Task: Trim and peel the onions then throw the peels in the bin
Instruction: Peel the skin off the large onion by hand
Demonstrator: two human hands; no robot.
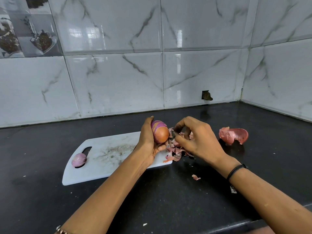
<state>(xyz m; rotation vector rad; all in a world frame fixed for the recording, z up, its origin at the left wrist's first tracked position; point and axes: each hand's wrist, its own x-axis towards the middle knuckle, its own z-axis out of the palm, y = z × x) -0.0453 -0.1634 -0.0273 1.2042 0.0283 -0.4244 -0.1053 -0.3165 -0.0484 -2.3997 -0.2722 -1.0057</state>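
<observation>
Head view showed my left hand (148,142) clenched around a half-peeled onion (160,132), held upright above the right end of the cutting board (108,159). Its upper part was already bare and purple; the lower part still wore brown skin. My right hand (197,139) sat just beside it, its fingers (179,130) curled and pinching at what looked like a strip of peel. I could not tell for certain whether the strip was still attached to the onion or already free.

Directly below and between the hands lay a heap of peels (175,149), spilling off the board's right edge onto the dark desk (168,200). A large curled peel (233,135) sat well apart to the right on the desk, and a small scrap (195,177) lay nearer to me. At the board's far left, by its handle slot, rested a second onion (79,159), pale purple and seemingly already peeled. The board's middle carried dirt and skin dust.

By my judgement, the task stood roughly midway: one onion looked finished, the one in hand was partly stripped. I saw no knife and no bin in view, so gathering the peels and throwing them away remained entirely undone, and I could not say whether the held onion's ends were trimmed.
</observation>
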